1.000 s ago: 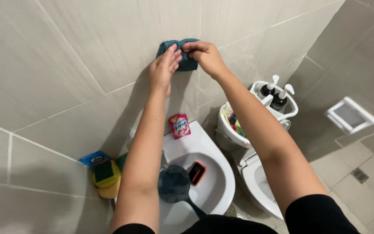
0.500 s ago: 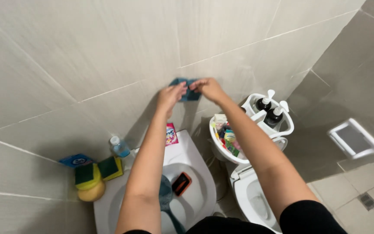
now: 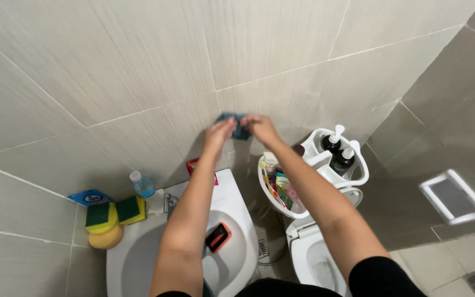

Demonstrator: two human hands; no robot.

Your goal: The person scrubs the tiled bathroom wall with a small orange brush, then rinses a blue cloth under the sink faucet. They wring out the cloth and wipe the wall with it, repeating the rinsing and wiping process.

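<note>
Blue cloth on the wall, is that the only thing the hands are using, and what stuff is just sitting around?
In use:
left hand
right hand
blue cloth, pressed to the tiled wall

Lying about:
green-and-yellow sponges
small clear bottle
white caddy with two dark pump bottles
sink
toilet
</note>
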